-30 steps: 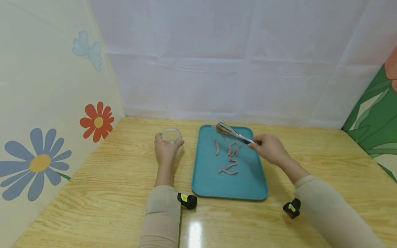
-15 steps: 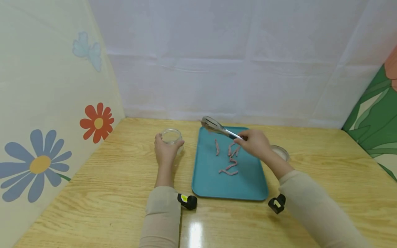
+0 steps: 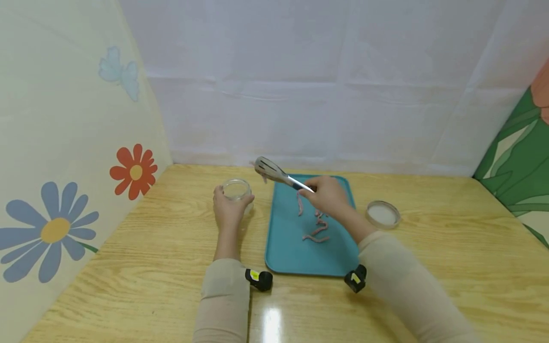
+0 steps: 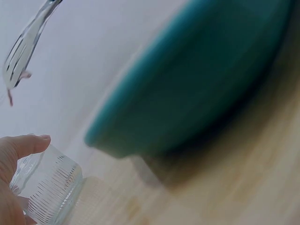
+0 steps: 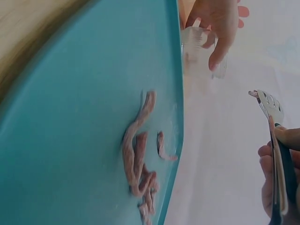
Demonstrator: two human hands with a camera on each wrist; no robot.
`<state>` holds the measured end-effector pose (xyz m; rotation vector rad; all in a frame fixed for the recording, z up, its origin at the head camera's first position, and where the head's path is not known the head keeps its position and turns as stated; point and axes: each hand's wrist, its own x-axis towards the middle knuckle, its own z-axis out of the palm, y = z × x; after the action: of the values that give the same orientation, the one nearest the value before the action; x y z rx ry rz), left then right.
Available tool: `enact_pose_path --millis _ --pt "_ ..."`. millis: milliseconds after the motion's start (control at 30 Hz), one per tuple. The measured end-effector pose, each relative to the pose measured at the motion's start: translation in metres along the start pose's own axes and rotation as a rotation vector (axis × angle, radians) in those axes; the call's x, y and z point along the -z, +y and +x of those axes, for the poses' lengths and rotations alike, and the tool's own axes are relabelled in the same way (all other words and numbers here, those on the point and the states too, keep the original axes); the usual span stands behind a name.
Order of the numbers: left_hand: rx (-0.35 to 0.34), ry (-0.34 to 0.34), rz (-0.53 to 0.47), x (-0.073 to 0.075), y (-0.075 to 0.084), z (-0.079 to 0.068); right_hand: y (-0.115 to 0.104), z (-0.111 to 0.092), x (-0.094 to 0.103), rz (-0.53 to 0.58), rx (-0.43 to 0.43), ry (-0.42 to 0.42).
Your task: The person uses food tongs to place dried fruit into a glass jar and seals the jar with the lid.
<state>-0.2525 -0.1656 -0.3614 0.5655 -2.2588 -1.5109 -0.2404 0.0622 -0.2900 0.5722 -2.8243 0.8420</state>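
Observation:
My left hand (image 3: 230,208) grips a clear glass jar (image 3: 237,186) that stands on the table left of the tray; in the left wrist view its ribbed wall (image 4: 51,187) shows. My right hand (image 3: 328,194) holds slotted metal tongs (image 3: 271,170) above the tray's far left corner. A thin pinkish strip (image 4: 26,75), which looks like raw meat, hangs from the tongs' tips. The tips are raised, up and to the right of the jar's mouth. Several more such strips (image 5: 136,150) lie on the blue-green tray (image 3: 287,257), partly hidden by the right hand in the head view.
A round, shallow lid (image 3: 383,214) lies on the wooden table (image 3: 171,267) right of the tray. A white cloth wall (image 3: 300,95) closes off the back. On the left is a wall panel (image 3: 86,143) printed with flowers.
The right hand has carried the tongs and strip leftward across the tray toward the jar. The lid, hidden before, has come into view. The left hand and jar have stayed put.

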Motion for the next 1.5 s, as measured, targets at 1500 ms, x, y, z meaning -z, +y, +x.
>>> enact_pose_path --millis 1500 --pt "-0.023 0.004 -0.002 0.0 0.001 -0.001 -0.033 0.012 -0.057 0.007 -0.087 -0.019"
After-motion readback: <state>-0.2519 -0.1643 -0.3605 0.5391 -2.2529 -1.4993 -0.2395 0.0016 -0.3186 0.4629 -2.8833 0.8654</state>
